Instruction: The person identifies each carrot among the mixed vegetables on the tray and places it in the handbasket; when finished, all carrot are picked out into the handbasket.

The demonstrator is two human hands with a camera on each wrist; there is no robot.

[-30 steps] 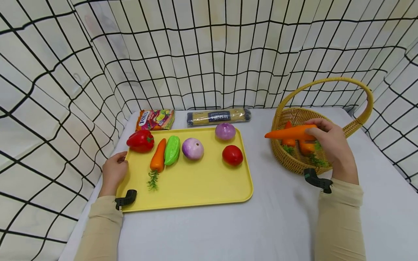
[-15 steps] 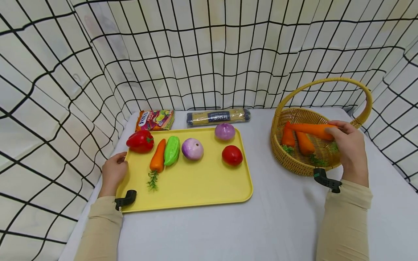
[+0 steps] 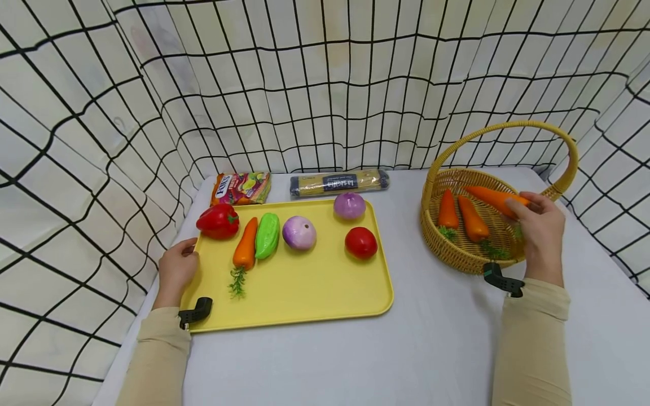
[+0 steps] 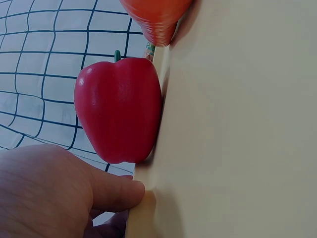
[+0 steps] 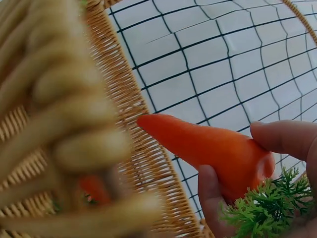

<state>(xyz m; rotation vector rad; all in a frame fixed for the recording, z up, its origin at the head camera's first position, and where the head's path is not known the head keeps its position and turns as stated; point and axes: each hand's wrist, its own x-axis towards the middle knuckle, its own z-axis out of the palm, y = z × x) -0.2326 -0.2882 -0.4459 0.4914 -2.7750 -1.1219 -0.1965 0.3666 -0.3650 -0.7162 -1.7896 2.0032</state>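
Note:
My right hand [image 3: 545,234] pinches an orange carrot [image 3: 490,197] near its leafy end, over the right part of the wicker basket [image 3: 447,256]. In the right wrist view the thumb and fingers sit on either side of the carrot [image 5: 203,144], its green leaves [image 5: 272,203] by the palm. Two other carrots, one at the left [image 3: 448,210] and one beside it [image 3: 473,220], lie inside the basket. My left hand [image 3: 176,270] grips the left edge of the yellow tray [image 3: 304,293], thumb on the rim. A red bell pepper [image 4: 119,111] sits just beyond that thumb.
On the tray lie a carrot [image 3: 246,245], a green vegetable [image 3: 267,235], a purple-white onion [image 3: 299,232], a purple onion [image 3: 349,206] and a tomato [image 3: 361,243]. Behind it are a candy bag [image 3: 241,188] and a spaghetti pack [image 3: 339,182]. The basket's handle [image 3: 508,127] arches up; netting surrounds the table.
My right hand has carried the carrot rightward across the basket, then tilted its tip away from the carrots lying inside. The left hand has stayed on the tray's edge.

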